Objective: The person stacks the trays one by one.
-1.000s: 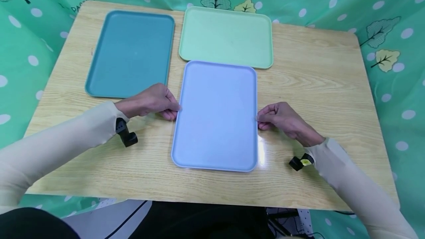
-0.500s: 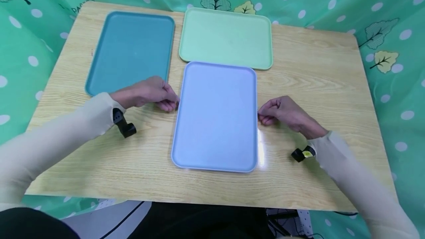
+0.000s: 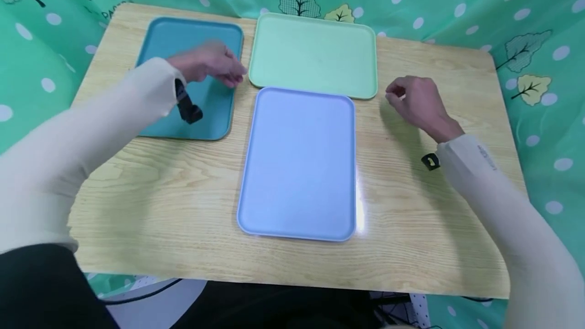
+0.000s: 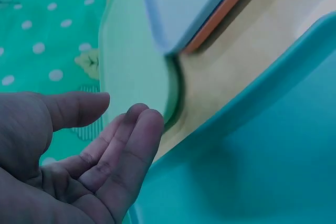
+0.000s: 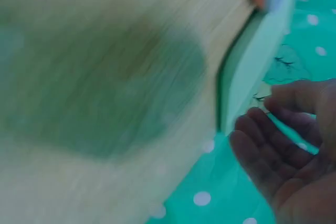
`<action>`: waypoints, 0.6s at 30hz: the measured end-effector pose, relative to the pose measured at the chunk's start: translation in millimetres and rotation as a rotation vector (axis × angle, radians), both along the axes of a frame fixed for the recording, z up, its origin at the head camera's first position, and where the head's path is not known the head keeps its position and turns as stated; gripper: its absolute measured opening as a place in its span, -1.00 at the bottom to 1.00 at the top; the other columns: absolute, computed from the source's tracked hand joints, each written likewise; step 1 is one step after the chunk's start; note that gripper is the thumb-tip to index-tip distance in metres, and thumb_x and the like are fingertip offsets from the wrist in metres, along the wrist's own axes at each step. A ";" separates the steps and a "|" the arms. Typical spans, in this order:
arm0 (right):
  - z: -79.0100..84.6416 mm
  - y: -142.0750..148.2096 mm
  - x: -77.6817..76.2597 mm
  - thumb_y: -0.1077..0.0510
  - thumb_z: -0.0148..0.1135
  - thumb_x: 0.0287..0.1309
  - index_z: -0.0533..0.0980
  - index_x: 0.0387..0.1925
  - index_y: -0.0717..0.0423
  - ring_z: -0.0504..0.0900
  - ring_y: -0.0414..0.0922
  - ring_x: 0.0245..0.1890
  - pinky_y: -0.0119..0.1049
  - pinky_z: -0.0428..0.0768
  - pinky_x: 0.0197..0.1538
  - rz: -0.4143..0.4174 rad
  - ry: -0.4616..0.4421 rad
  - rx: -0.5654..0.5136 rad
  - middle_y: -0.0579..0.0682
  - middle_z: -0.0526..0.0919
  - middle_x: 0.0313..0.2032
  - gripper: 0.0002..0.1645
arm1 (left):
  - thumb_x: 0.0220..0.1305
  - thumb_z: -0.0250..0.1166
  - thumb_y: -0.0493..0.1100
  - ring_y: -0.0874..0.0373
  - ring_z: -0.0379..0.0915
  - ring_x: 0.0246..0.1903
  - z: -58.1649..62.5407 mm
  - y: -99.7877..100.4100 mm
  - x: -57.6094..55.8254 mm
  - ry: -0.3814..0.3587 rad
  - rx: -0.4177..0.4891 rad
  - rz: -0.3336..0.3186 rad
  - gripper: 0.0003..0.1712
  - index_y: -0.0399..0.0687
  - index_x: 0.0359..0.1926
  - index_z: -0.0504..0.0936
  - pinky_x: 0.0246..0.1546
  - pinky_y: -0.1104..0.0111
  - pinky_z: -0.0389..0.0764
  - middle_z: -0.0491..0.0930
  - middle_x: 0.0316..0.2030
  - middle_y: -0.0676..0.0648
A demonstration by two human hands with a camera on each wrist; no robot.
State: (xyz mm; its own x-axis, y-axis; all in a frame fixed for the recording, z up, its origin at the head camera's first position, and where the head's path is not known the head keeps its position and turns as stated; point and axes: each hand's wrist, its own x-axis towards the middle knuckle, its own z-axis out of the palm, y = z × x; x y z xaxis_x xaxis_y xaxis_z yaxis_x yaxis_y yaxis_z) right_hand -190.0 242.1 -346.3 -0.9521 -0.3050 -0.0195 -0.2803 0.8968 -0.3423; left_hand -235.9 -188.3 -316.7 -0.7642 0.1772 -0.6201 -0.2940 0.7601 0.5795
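Note:
My left hand [image 3: 212, 62] hovers over the right side of the teal tray [image 3: 194, 29], close to the left edge of the light green tray [image 3: 315, 55]. In the left wrist view its thumb and fingers are apart and nothing is between them. Above the table, right of the green tray, is my right hand [image 3: 418, 100], fingers loosely bent and holding nothing. A periwinkle blue tray [image 3: 297, 166] lies between and nearer than the hands. Under it, an orange rim [image 4: 224, 11] shows in the left wrist view.
The wooden table [image 3: 411, 248] carries all the trays. A green curtain [image 3: 439, 4] with white dots and trees hangs behind and at the sides. Black wrist cameras [image 3: 188, 108] are strapped to both wrists.
Both hands have left the sides of the blue tray and moved away from me, to either side of the green tray. The right hand also shifted right. The trays stayed put.

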 end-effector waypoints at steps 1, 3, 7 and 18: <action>-1.5 0.1 -4.1 0.19 0.10 0.35 0.62 -0.12 0.32 0.65 0.18 -0.15 0.05 0.57 -0.04 0.029 0.021 0.030 0.31 0.68 -0.15 -0.72 | 0.46 0.13 -0.04 0.20 0.65 -0.22 0.4 1.1 -6.8 0.006 -0.017 -0.001 -0.59 -0.24 0.14 0.51 0.14 0.23 0.58 0.65 -0.11 -0.05; -5.0 0.6 -11.1 0.22 0.13 0.33 0.61 -0.10 0.34 0.64 0.21 -0.13 0.08 0.58 -0.02 0.093 0.064 0.088 0.32 0.67 -0.14 -0.73 | 0.45 0.13 -0.04 0.19 0.65 -0.19 0.6 4.1 -20.0 0.018 -0.046 0.000 -0.60 -0.21 0.14 0.51 0.14 0.26 0.58 0.63 -0.07 -0.06; -12.1 2.4 -21.2 0.30 0.22 0.24 0.59 -0.08 0.37 0.62 0.26 -0.07 0.12 0.60 -0.01 0.201 0.147 0.176 0.35 0.63 -0.07 -0.75 | 0.46 0.13 -0.03 0.24 0.66 -0.18 2.0 10.5 -44.4 0.017 -0.078 0.034 -0.58 -0.17 0.19 0.47 0.13 0.33 0.58 0.63 -0.13 0.00; -31.7 1.9 -32.3 0.37 0.27 0.21 0.59 -0.08 0.38 0.59 0.27 -0.01 0.11 0.59 0.08 0.324 0.145 0.171 0.36 0.62 -0.04 -0.76 | 0.41 0.18 -0.07 0.36 0.67 -0.43 -8.5 21.8 -79.0 -0.022 -0.138 0.100 -0.61 -0.12 0.16 0.45 0.00 0.44 0.64 0.61 -0.64 0.16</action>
